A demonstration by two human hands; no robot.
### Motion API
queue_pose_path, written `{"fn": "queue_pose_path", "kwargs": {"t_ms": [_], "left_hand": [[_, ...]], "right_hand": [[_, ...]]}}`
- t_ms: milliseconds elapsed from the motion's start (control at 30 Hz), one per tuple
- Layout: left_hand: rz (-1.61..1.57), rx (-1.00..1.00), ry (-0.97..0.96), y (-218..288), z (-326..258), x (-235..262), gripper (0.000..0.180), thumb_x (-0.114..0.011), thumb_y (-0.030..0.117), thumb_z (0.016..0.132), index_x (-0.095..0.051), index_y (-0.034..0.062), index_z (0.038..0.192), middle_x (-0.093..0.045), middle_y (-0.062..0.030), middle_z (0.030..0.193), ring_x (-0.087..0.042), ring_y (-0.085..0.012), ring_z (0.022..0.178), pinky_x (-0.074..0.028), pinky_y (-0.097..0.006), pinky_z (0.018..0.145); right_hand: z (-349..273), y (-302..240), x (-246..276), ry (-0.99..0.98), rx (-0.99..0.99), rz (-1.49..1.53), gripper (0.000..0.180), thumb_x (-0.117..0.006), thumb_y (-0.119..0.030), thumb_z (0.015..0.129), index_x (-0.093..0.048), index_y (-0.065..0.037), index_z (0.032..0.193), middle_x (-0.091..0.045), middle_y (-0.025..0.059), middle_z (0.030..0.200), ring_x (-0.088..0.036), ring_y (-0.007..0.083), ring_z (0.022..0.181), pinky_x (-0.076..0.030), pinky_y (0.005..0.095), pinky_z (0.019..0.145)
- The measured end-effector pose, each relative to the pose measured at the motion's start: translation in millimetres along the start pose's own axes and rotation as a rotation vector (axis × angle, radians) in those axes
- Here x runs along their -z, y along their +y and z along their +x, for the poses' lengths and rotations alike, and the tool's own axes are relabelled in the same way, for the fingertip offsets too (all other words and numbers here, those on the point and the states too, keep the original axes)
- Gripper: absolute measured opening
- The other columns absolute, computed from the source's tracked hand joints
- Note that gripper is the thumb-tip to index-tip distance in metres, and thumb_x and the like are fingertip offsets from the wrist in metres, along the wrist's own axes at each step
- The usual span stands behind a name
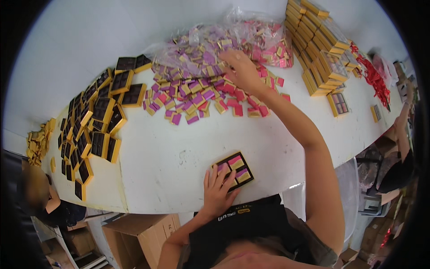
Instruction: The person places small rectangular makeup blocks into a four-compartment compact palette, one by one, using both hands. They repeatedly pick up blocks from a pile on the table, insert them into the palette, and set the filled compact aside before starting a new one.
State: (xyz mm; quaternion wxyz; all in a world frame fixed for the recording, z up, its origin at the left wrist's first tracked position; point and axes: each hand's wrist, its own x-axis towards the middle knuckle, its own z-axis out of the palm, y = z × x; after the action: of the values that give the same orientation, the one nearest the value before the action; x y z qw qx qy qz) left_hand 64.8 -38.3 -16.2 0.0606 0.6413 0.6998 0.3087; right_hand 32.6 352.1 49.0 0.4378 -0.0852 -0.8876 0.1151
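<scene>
My left hand lies with spread fingers over the near left side of a small box with a black tray and gold rim. In its compartments sit small pink, purple and gold wrapped pieces; my fingers hide some of them. My right hand is stretched far across the table, at the clear plastic bags of the same wrapped pieces. Its thumb and fingers are apart, though the fingertips are partly lost among the pieces. Loose purple and pink pieces lie heaped in front of the bags.
Black-and-gold box trays are heaped at the left, with gold pieces beyond. Gold boxes stand stacked at the back right, near one filled box and red ribbons. Other people are at both sides; a cardboard box stands below.
</scene>
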Motion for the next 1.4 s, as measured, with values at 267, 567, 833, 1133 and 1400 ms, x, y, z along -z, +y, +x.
{"fn": "queue_pose_path", "kwargs": {"t_ms": [267, 567, 833, 1133, 1400], "left_hand": [[-0.227, 0.217, 0.148, 3.7, 29.7, 10.0, 0.111, -0.092, 0.023, 0.06, -0.03, -0.0108, 0.145, -0.051, -0.0299, 0.132, -0.051, -0.0479, 0.122, -0.041, -0.05, 0.103], [-0.219, 0.089, 0.032, -15.1, 12.7, 10.5, 0.12, -0.094, 0.029, 0.056, -0.027, -0.005, 0.149, -0.046, -0.0238, 0.139, -0.043, -0.0405, 0.131, -0.025, -0.055, 0.117], [-0.237, 0.249, -0.053, -2.4, 21.1, 13.0, 0.119, -0.095, 0.032, 0.056, -0.029, -0.0028, 0.148, -0.044, -0.0217, 0.143, -0.043, -0.0382, 0.133, -0.028, -0.052, 0.117], [-0.311, 0.179, -0.084, -6.5, 7.3, 23.3, 0.112, -0.091, 0.038, 0.063, -0.032, 0.0025, 0.152, -0.022, -0.0288, 0.159, -0.031, -0.0432, 0.143, -0.025, -0.054, 0.117], [-0.079, 0.032, -0.196, -18.5, -0.8, 23.4, 0.108, -0.089, 0.041, 0.066, -0.035, 0.0018, 0.151, -0.031, -0.0311, 0.154, -0.03, -0.0406, 0.145, -0.021, -0.058, 0.116]], "right_hand": [[81.6, 100.9, -45.7, -0.067, -0.061, -0.534, 0.022, -0.061, -0.016, 0.091, -0.062, -0.006, 0.11, -0.067, 0.0137, 0.108, -0.063, 0.0338, 0.104, -0.048, 0.0443, 0.093], [-144.4, -109.9, 96.7, -0.014, -1.054, 1.385, 0.028, -0.042, -0.029, 0.105, -0.055, -0.004, 0.107, -0.06, 0.0073, 0.077, -0.055, 0.016, 0.065, -0.046, 0.0301, 0.058], [-213.3, -203.7, 73.3, -0.022, -1.02, 0.586, 0.032, -0.045, -0.015, 0.106, -0.058, -0.004, 0.134, -0.055, -0.0026, 0.091, -0.044, 0.0019, 0.068, -0.037, 0.018, 0.062], [-200.3, -205.3, 65.5, -0.177, -0.511, 0.162, 0.036, -0.06, -0.002, 0.091, -0.064, -0.006, 0.126, -0.059, 0.0134, 0.123, -0.057, 0.0268, 0.108, -0.047, 0.0341, 0.092], [-204.1, -198.1, 116.4, -0.654, -0.201, 0.353, 0.089, -0.086, -0.028, 0.067, -0.048, -0.022, 0.147, -0.027, 0.0193, 0.161, -0.034, 0.0441, 0.141, -0.031, 0.0511, 0.112]]}}
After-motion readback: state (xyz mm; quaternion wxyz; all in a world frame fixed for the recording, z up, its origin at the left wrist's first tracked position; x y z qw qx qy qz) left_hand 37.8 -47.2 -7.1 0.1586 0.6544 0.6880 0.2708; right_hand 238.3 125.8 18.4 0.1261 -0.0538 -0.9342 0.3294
